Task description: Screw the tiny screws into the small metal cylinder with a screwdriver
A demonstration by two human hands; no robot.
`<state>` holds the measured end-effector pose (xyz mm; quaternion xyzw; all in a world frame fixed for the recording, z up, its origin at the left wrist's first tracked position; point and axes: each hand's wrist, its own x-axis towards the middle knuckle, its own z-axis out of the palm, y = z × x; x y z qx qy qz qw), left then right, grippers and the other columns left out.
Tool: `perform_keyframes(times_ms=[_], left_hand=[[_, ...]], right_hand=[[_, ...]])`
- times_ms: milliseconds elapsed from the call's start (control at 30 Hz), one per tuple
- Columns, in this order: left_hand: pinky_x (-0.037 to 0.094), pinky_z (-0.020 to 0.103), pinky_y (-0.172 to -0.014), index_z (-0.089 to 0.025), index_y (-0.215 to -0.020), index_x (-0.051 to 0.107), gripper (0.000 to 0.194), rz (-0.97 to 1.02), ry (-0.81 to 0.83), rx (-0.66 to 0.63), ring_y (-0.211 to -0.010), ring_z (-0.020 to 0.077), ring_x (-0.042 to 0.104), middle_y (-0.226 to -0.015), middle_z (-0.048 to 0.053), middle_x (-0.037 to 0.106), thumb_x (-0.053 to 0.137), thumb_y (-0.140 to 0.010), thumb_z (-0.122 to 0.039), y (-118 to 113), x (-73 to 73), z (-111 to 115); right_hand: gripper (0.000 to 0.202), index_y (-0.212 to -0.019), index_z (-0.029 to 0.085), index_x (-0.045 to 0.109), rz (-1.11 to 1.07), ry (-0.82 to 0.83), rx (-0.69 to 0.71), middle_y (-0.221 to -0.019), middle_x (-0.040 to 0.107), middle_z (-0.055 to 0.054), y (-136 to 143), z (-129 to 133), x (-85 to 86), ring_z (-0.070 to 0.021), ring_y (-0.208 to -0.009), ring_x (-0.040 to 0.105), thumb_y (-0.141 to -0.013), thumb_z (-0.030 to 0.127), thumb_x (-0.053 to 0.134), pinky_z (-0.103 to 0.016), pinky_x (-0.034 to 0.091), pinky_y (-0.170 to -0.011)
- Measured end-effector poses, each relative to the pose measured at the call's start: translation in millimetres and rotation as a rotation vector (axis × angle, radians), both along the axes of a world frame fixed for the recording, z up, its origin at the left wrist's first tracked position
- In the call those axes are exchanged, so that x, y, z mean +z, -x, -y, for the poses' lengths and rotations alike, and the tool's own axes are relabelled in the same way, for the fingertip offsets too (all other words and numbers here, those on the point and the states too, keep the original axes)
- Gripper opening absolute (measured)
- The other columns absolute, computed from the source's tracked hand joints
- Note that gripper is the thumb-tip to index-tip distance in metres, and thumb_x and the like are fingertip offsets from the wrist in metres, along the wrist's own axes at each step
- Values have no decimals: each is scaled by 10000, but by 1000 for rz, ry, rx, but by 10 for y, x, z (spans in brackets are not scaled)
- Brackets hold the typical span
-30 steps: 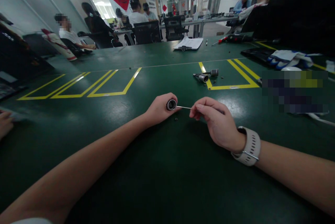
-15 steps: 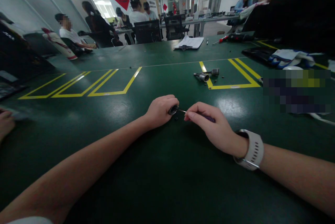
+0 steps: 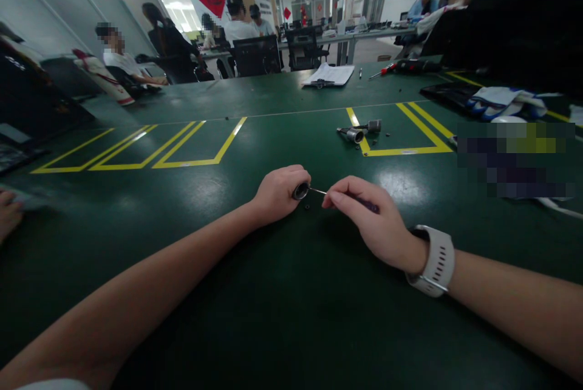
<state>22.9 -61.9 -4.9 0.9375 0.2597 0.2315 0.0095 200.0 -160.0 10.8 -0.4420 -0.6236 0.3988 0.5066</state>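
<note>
My left hand is wrapped round a metal cylindrical part, its hollow round end facing right and toward me. Most of that part is hidden by my fingers. My right hand grips a thin screwdriver by its dark handle, and the slim shaft points left. Its tip is at the rim of the cylindrical part; whether it touches cannot be made out. A tiny dark ring-like piece lies on the green table just below the two hands.
Two similar metal parts and small dark bits lie by a yellow-taped area. Farther back are a clipboard with paper and a red-tipped tool. White-and-blue gloves lie at right. Another person's hand rests at the left edge.
My right hand has shifted slightly to the right with the screwdriver, so more of the shaft shows. My left hand and the metal part stay in place.
</note>
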Motion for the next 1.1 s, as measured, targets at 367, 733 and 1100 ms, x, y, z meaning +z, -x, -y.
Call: perform_keyframes(times_ms=[367, 733, 1100], left_hand=[[340, 236, -536, -152, -706, 522, 101, -6, -16, -45, -594, 118, 472, -663, 9, 509, 471, -756, -81, 18, 19, 33], [347, 231, -553, -152, -719, 524, 65, 34, 11, 2, -617, 115, 484, -677, -1, 511, 499, -752, -101, 21, -10, -9], [341, 230, -549, -151, -707, 522, 96, 29, 2, -33, -601, 111, 473, -674, 0, 509, 488, -747, -70, 24, -6, 3]], right_hand=[[147, -703, 173, 636, -440, 315, 97, -720, 649, -26, -56, -133, -69, -144, -681, 564, -793, 220, 529, -305, 419, -657], [146, -752, 180, 629, -216, 93, 30, -759, 637, -23, -4, -60, -55, -159, -738, 573, -833, 229, 517, -317, 423, -682], [157, -718, 170, 629, -377, 293, 87, -734, 651, -28, -36, -133, -82, -145, -691, 571, -811, 234, 520, -308, 425, -665]])
